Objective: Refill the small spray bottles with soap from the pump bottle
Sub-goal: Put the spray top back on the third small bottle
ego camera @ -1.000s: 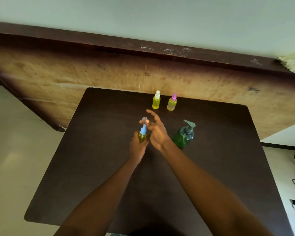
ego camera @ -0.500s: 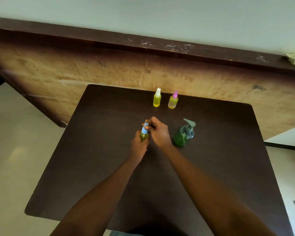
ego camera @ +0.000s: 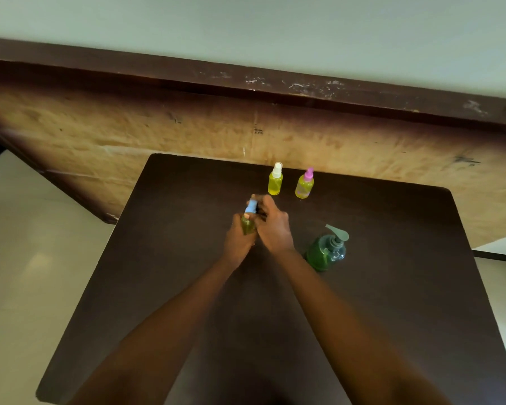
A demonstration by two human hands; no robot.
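Observation:
My left hand grips the body of a small green spray bottle with a blue top at the middle of the dark table. My right hand curls its fingers round the blue top of that bottle. The green pump bottle stands upright just right of my right wrist, untouched. Two more small yellow spray bottles stand near the table's far edge: one with a white top and one with a pink top.
A worn wooden panel with a dark upper rail rises right behind the table's far edge. Pale floor lies to the left of the table, and a dark strip shows at the right edge.
My right hand, which held a clear cap above the blue top with fingers spread, has come down and closed round the top. The camera view shifted slightly.

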